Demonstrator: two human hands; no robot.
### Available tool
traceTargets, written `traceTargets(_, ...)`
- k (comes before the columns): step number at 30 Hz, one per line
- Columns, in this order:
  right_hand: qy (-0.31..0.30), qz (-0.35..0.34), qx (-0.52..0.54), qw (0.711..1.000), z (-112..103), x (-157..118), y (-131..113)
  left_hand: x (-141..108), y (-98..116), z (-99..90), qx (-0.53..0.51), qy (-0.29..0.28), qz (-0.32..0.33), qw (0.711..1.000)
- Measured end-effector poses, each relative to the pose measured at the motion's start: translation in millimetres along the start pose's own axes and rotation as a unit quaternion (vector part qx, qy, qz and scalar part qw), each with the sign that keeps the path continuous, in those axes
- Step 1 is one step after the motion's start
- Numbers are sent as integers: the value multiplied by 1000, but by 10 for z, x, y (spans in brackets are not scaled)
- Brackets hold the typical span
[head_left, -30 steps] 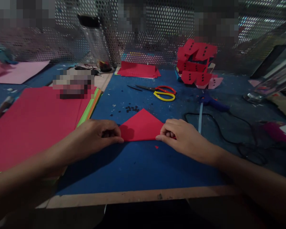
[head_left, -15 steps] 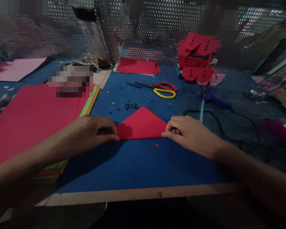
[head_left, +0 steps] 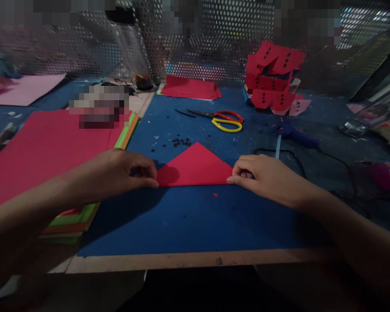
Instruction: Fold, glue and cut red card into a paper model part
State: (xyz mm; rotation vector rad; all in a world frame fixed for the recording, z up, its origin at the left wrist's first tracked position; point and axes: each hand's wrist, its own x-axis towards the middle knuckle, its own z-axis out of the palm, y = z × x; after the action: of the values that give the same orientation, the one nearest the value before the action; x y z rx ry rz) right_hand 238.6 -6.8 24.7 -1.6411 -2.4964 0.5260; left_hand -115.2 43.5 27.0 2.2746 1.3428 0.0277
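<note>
Paper triangle point(head_left: 196, 167) is already folded, lying on my side of the scissors point(head_left: 209, 115), so there's a straight edge facing me. Left hand point(head_left: 120, 171) is pinching one end of it, right hand point(head_left: 269, 175) the other.

I see scissors point(head_left: 216, 115), red and yellow handles, lying on blue tabletop point(head_left: 182, 229). Black bits point(head_left: 176, 142) scattered nearer me, tiny red scrap point(head_left: 215, 195) closer still. Blue glue gun point(head_left: 299, 136) to right, black cord point(head_left: 339, 160) trailing. Far side, by perforated screen point(head_left: 214, 30): clear jar point(head_left: 130, 50) with black lid, small red paper stack point(head_left: 190, 88), dotted red cutouts point(head_left: 271, 100). On my left, big sheet pile point(head_left: 52, 151), red on top, green and orange edges showing; pink sheet point(head_left: 35, 89) beyond.
</note>
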Motion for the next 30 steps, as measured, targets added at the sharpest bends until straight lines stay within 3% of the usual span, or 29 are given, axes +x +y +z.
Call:
traceTargets(16, -28, 9, -17, 999, -90, -29, 145, 9, -40, -105, 32, -38, -45, 998)
traceTargets(23, -42, 42, -15, 998, -170, -53, 152, 22, -78, -96, 22, -41, -34, 998)
traceTargets(30, -28, 24, -16, 999, -165, -85, 215, 9, -57, -87, -4, -21, -8, 1000)
